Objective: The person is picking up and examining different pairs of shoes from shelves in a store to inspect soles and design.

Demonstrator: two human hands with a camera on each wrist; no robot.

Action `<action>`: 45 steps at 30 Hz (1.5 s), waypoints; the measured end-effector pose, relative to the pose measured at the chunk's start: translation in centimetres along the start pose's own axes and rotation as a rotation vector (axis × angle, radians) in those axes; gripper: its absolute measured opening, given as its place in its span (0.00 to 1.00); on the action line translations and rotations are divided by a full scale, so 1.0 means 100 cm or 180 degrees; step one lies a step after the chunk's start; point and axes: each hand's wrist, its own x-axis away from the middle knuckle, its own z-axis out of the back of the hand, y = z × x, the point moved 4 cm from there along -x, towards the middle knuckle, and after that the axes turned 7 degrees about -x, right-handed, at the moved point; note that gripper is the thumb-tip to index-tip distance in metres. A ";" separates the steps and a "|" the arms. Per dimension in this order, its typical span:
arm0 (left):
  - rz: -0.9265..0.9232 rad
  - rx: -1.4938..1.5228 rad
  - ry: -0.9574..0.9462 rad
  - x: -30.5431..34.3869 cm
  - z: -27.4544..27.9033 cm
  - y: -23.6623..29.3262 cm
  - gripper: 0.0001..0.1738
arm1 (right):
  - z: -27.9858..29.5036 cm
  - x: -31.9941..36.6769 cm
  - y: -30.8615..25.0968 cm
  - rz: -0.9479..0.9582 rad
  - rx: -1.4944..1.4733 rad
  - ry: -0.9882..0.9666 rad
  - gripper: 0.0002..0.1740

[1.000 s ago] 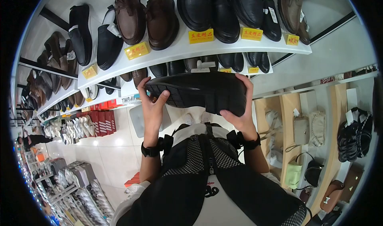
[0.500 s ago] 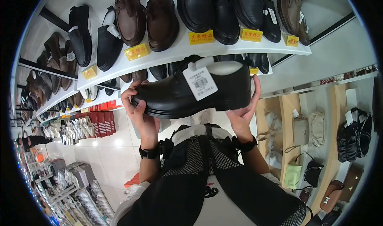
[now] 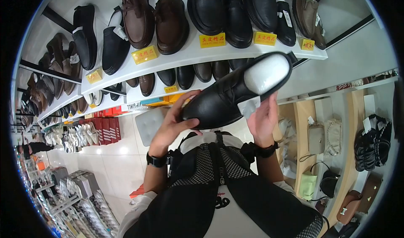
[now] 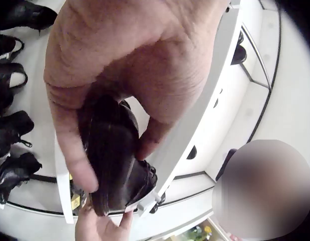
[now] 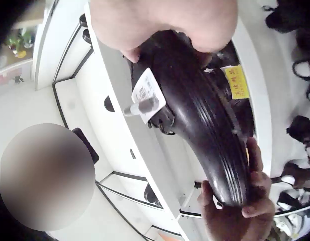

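Observation:
A black leather lace-up shoe [image 3: 219, 101] is held in front of the chest, its toe to the left and its white-lined opening tilted up toward me. My left hand [image 3: 170, 124] grips the toe, thumb on the near side and fingers over the far side. At the heel end my right hand [image 3: 264, 120] holds the shoe from the near side and below; in the right wrist view its thumb and fingers straddle the heel. From the lacing area hangs a white tag [image 3: 249, 107], printed side visible in the right wrist view.
A white shelf [image 3: 176, 59] with black and brown shoes and yellow cards [image 3: 212, 40] runs just beyond the held shoe. Below it, a lower shelf carries more shoes. Handbags [image 3: 317, 137] hang at the right. A grey padded stool [image 3: 149, 126] stands on the floor.
The shoe has turned from sole toward me, through side-on, to opening toward me, with its heel now raised to the upper right. Both hands shifted with it and kept hold.

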 end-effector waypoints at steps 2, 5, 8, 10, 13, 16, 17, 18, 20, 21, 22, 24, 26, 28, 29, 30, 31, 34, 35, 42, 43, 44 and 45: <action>0.0270 0.0105 -0.0057 -0.001 -0.012 -0.009 0.46 | -0.003 -0.001 0.002 -0.0144 0.0001 -0.0009 0.32; 0.0161 -0.1003 -0.0379 -0.002 -0.015 -0.020 0.48 | 0.011 0.011 0.012 -0.0655 -0.0270 -0.0187 0.40; 0.0277 -0.0791 -0.0526 0.000 -0.021 -0.025 0.55 | -0.003 0.019 0.018 -0.0772 0.0356 -0.0535 0.54; 0.0220 -0.0624 -0.0484 0.003 -0.020 -0.027 0.59 | -0.007 0.020 0.021 -0.0862 0.0633 -0.0626 0.62; -0.0251 -0.0482 -0.0078 0.003 -0.018 -0.029 0.57 | -0.012 0.025 0.025 -0.1202 0.0571 -0.0966 0.64; -0.0440 -0.0370 0.0326 -0.001 -0.016 -0.021 0.54 | -0.023 0.027 0.029 -0.1205 0.1457 -0.1449 0.65; -0.0460 -0.0298 0.0461 -0.001 -0.014 -0.021 0.53 | -0.025 0.027 0.032 -0.1235 0.1820 -0.1582 0.65; -0.0557 -0.0320 0.0527 -0.001 -0.011 -0.023 0.48 | -0.028 0.028 0.038 -0.1116 0.1939 -0.1722 0.61; -0.0518 -0.0275 0.0620 0.001 -0.007 -0.022 0.47 | -0.033 0.030 0.042 -0.1202 0.1845 -0.1663 0.60; -0.0480 -0.0229 0.0703 0.001 -0.005 -0.022 0.45 | -0.035 0.031 0.044 -0.1279 0.1755 -0.1599 0.58; -0.0483 -0.0231 0.0708 0.001 -0.005 -0.022 0.45 | -0.038 0.030 0.043 -0.1115 0.1762 -0.1584 0.57; -0.0525 -0.0130 0.0673 0.002 -0.005 -0.022 0.46 | -0.037 0.029 0.044 -0.1214 0.1765 -0.1508 0.56; -0.0541 -0.0076 0.0665 0.003 -0.006 -0.024 0.46 | -0.036 0.028 0.045 -0.1321 0.1768 -0.1426 0.56; -0.0481 -0.0114 0.0634 0.003 -0.008 -0.028 0.46 | -0.033 0.026 0.046 -0.1432 0.1656 -0.1214 0.54; -0.0483 -0.0113 0.0633 0.002 -0.008 -0.028 0.46 | -0.032 0.025 0.047 -0.1430 0.1658 -0.1214 0.54; -0.0485 -0.0181 0.0623 0.002 -0.009 -0.028 0.45 | -0.031 0.025 0.049 -0.1516 0.1548 -0.1126 0.54; -0.0488 -0.0248 0.0616 0.001 -0.009 -0.028 0.45 | -0.029 0.025 0.051 -0.1602 0.1438 -0.1040 0.53; -0.0433 -0.0382 0.0602 0.001 -0.008 -0.029 0.44 | -0.025 0.022 0.052 -0.1739 0.1439 -0.1059 0.52; -0.0433 -0.0382 0.0603 0.001 -0.008 -0.028 0.44 | -0.025 0.023 0.052 -0.1739 0.1439 -0.1059 0.52; -0.0576 -0.0325 0.0529 0.001 -0.012 -0.022 0.43 | -0.028 0.026 0.049 -0.1622 0.1280 -0.1202 0.47; -0.0514 -0.0330 0.0586 0.000 -0.012 -0.023 0.43 | -0.027 0.025 0.050 -0.1651 0.1164 -0.1154 0.48; -0.0516 -0.0328 0.0582 0.000 -0.012 -0.024 0.43 | -0.026 0.023 0.048 -0.1648 0.1168 -0.1153 0.48; -0.0492 -0.0387 0.0576 0.000 -0.010 -0.026 0.43 | -0.024 0.023 0.048 -0.1855 0.1380 -0.1139 0.51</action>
